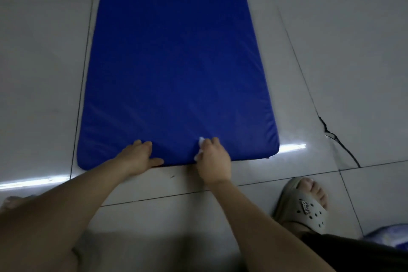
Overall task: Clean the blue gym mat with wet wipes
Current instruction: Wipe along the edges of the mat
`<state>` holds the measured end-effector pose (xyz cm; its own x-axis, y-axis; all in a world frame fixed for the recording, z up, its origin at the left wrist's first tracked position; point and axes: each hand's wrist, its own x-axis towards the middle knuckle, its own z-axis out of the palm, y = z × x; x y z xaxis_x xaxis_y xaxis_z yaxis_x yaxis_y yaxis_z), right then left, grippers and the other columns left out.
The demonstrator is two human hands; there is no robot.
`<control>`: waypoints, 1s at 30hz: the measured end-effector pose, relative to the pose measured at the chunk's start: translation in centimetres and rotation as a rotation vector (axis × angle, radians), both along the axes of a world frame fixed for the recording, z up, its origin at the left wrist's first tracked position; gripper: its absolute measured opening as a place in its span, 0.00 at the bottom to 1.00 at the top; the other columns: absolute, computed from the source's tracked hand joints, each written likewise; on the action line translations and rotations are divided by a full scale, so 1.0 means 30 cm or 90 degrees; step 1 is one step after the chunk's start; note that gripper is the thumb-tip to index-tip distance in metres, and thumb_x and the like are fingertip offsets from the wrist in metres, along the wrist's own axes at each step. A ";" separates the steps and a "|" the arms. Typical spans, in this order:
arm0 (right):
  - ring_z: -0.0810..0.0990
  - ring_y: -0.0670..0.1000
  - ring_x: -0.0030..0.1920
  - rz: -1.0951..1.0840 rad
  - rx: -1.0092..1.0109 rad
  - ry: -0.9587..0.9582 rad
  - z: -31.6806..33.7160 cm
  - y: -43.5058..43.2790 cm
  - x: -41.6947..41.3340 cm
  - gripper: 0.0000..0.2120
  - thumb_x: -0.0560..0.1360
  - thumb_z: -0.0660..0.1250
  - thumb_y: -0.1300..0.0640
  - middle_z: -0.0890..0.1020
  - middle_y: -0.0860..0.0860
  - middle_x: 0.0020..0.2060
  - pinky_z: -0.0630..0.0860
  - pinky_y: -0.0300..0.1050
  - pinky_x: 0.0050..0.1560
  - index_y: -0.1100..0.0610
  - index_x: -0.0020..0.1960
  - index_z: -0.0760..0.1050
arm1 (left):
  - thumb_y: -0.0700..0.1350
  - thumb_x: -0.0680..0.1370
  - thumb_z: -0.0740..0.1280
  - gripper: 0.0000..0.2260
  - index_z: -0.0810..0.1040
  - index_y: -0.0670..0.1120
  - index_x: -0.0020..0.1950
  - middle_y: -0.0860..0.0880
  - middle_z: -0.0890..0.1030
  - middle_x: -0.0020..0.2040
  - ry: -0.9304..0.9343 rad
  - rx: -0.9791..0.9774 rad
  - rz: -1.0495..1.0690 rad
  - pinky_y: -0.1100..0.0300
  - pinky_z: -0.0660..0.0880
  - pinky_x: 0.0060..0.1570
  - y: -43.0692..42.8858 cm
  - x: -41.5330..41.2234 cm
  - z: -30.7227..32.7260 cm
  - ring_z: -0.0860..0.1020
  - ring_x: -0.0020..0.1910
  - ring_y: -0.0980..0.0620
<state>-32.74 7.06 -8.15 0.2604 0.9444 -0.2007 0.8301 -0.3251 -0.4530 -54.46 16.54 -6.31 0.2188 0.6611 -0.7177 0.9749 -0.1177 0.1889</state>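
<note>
Sandal (309, 212) lettering unreadable, near blue mat (176, 73)

Glossy grey floor tiles (344, 35) showed bright streaks of reflected light (292, 147). A dark jagged crack (335, 138) ran across one tile on the right. Nearby, a beige perforated clog (306, 207) covered a foot.

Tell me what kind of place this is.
Probably an indoor room, maybe a home or small gym: glossy grey floor tiles reflecting a light, a padded blue mat laid on them, and a foot in a casual clog.
</note>
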 end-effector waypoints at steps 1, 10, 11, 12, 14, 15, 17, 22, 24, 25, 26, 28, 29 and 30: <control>0.79 0.57 0.49 -0.038 0.006 -0.008 0.000 -0.022 0.085 0.14 0.80 0.63 0.56 0.75 0.55 0.54 0.75 0.50 0.45 0.56 0.64 0.74 | 0.67 0.76 0.67 0.21 0.68 0.50 0.45 0.49 0.70 0.51 0.001 -0.007 -0.002 0.54 0.73 0.47 0.006 0.003 -0.006 0.72 0.47 0.50; 0.80 0.56 0.49 -0.363 -0.015 -0.003 -0.006 -0.092 0.342 0.09 0.78 0.67 0.53 0.77 0.54 0.54 0.77 0.51 0.49 0.56 0.56 0.74 | 0.67 0.78 0.63 0.24 0.69 0.49 0.62 0.46 0.69 0.63 0.048 -0.004 -0.026 0.48 0.74 0.62 -0.005 0.023 0.002 0.72 0.59 0.46; 0.80 0.56 0.48 -0.374 -0.012 0.024 -0.005 -0.083 0.297 0.08 0.78 0.66 0.54 0.77 0.54 0.53 0.76 0.48 0.48 0.56 0.56 0.75 | 0.67 0.78 0.63 0.25 0.69 0.49 0.63 0.45 0.70 0.63 0.052 0.002 -0.031 0.48 0.74 0.61 -0.006 0.025 0.000 0.72 0.59 0.45; 0.80 0.54 0.47 -0.367 -0.012 0.049 -0.003 -0.069 0.238 0.07 0.79 0.65 0.55 0.78 0.53 0.51 0.75 0.46 0.47 0.56 0.55 0.75 | 0.67 0.78 0.63 0.26 0.69 0.48 0.64 0.45 0.70 0.64 0.057 0.006 -0.035 0.48 0.74 0.61 -0.006 0.026 -0.002 0.72 0.59 0.45; 0.79 0.52 0.46 -0.286 -0.013 0.094 -0.003 -0.038 0.087 0.07 0.80 0.63 0.55 0.78 0.52 0.51 0.74 0.43 0.47 0.55 0.56 0.75 | 0.68 0.79 0.63 0.27 0.69 0.48 0.65 0.45 0.70 0.64 0.066 0.006 -0.041 0.48 0.75 0.61 0.000 0.027 -0.001 0.72 0.59 0.45; 0.79 0.52 0.46 -0.216 -0.016 0.111 -0.003 -0.023 0.002 0.07 0.81 0.62 0.56 0.77 0.52 0.51 0.73 0.43 0.47 0.56 0.57 0.75 | 0.68 0.79 0.62 0.26 0.69 0.47 0.64 0.44 0.70 0.64 0.073 0.006 -0.045 0.48 0.75 0.60 0.004 0.030 0.001 0.72 0.59 0.45; 0.78 0.55 0.46 -0.068 -0.038 0.132 0.007 -0.002 -0.148 0.10 0.81 0.59 0.57 0.77 0.55 0.52 0.71 0.45 0.46 0.57 0.60 0.74 | 0.67 0.79 0.62 0.28 0.68 0.46 0.66 0.43 0.70 0.65 0.092 0.005 -0.046 0.48 0.75 0.58 0.007 0.037 0.002 0.73 0.59 0.44; 0.80 0.56 0.47 -0.044 -0.041 0.038 0.013 0.009 -0.066 0.13 0.80 0.61 0.54 0.76 0.53 0.55 0.73 0.47 0.43 0.53 0.63 0.74 | 0.67 0.79 0.62 0.31 0.66 0.46 0.71 0.43 0.68 0.69 0.084 -0.005 -0.023 0.48 0.75 0.61 -0.001 0.042 0.003 0.72 0.62 0.44; 0.80 0.54 0.46 -0.133 -0.045 -0.005 0.011 -0.020 0.116 0.10 0.79 0.63 0.52 0.76 0.52 0.53 0.76 0.49 0.45 0.52 0.60 0.73 | 0.67 0.79 0.62 0.31 0.66 0.47 0.73 0.43 0.67 0.69 0.078 -0.013 -0.024 0.48 0.74 0.63 0.002 0.042 0.009 0.72 0.63 0.44; 0.80 0.55 0.45 -0.189 -0.045 -0.025 0.008 -0.039 0.217 0.09 0.79 0.64 0.51 0.77 0.52 0.52 0.77 0.50 0.45 0.52 0.57 0.73 | 0.67 0.79 0.62 0.31 0.65 0.47 0.73 0.43 0.67 0.70 0.079 -0.015 -0.025 0.48 0.73 0.64 0.003 0.043 0.012 0.72 0.63 0.44; 0.80 0.56 0.44 -0.253 -0.048 -0.043 0.009 -0.058 0.316 0.08 0.79 0.65 0.51 0.77 0.53 0.51 0.77 0.51 0.45 0.53 0.55 0.73 | 0.67 0.79 0.62 0.31 0.65 0.48 0.73 0.43 0.67 0.70 0.080 -0.017 -0.025 0.48 0.73 0.65 0.004 0.044 0.014 0.72 0.64 0.45; 0.79 0.54 0.42 -0.374 -0.065 -0.083 0.017 -0.090 0.467 0.08 0.77 0.68 0.51 0.78 0.53 0.49 0.80 0.53 0.46 0.54 0.52 0.72 | 0.67 0.79 0.62 0.31 0.65 0.47 0.74 0.44 0.67 0.70 0.081 -0.021 -0.024 0.48 0.73 0.65 0.004 0.048 0.014 0.72 0.64 0.45; 0.79 0.53 0.41 -0.407 -0.070 -0.098 0.022 -0.097 0.506 0.09 0.77 0.69 0.51 0.78 0.52 0.48 0.80 0.54 0.46 0.54 0.51 0.72 | 0.67 0.79 0.62 0.32 0.65 0.47 0.74 0.44 0.67 0.70 0.082 -0.021 -0.024 0.48 0.73 0.65 0.004 0.050 0.013 0.72 0.64 0.45; 0.78 0.51 0.40 -0.421 -0.072 -0.100 0.026 -0.100 0.519 0.08 0.76 0.69 0.52 0.78 0.52 0.47 0.81 0.53 0.45 0.54 0.50 0.72 | 0.67 0.79 0.62 0.32 0.65 0.47 0.74 0.44 0.67 0.70 0.084 -0.022 -0.026 0.48 0.73 0.64 0.003 0.051 0.011 0.72 0.64 0.45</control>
<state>-17.16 4.07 -7.38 0.8091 0.5523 -0.2006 0.4940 -0.8242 -0.2768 -52.92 16.62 -5.98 0.1469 0.6286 -0.7637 0.9862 -0.1529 0.0639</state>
